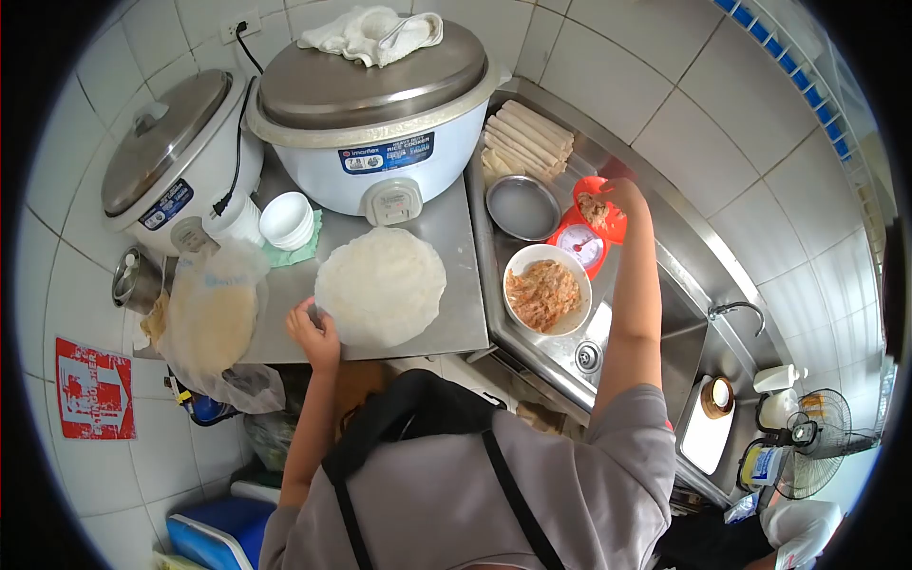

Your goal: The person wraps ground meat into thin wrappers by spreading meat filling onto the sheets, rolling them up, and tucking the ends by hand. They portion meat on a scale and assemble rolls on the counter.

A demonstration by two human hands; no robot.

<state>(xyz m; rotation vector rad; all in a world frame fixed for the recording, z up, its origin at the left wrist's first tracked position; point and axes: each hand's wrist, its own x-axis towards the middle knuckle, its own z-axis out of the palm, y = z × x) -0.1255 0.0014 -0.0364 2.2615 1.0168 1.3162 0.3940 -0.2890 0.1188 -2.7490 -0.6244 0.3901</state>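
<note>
A stack of thin, round white wrappers [380, 285] lies flat on the steel table. At its left edge is my left hand [312, 334], fingers apart, with the thumb and forefinger beside the rim. My right hand [624, 195] reaches over the red pan [616, 228] of a small kitchen scale [581, 245], its fingers closed at the pan's far edge. What they pinch, if anything, is hidden. A clump of minced filling [594, 209] sits in the pan. Nearer me stands a white bowl [513, 309] of orange-brown minced filling [546, 294].
Behind the wrappers stands a large rice cooker [313, 180], with another cooker [180, 142] to its left. White cups [285, 223] and a plastic bag [214, 304] of wrappers are at left. A round metal tray [522, 207] and rolled wrappers [527, 138] lie beyond the scale. The sink faucet [741, 309] is at right.
</note>
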